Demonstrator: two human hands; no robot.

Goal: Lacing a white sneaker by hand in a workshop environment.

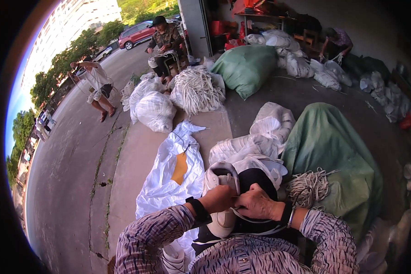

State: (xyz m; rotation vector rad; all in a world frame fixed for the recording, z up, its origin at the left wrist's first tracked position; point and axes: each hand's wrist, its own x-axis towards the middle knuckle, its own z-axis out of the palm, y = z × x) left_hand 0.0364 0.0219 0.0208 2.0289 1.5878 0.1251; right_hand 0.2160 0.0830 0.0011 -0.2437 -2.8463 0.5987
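Note:
A pale beige and white shoe (pixel 222 224) rests over my lap, its padded dark collar away from me and its toe toward me. My left hand (pixel 218 198) is closed against the shoe's upper, covering its middle. Beside it my right hand (pixel 259 204) is pinched shut, fingertips meeting my left hand's at the shoe's side. From under the right hand runs a white shoelace (pixel 245 216). The fingertips partly hide what lies between them. A heap of loose white shoelaces (pixel 308 187) lies to the right on a green sack (pixel 338 150).
White bags of shoes (pixel 271 121) stand just ahead. A crumpled white sheet (pixel 162 176) spreads at left. Farther off are a bundle of laces (pixel 198 91), a stuffed green sack (pixel 246 68), a seated person (pixel 164 43), and another person (pixel 97 77) on the left pavement.

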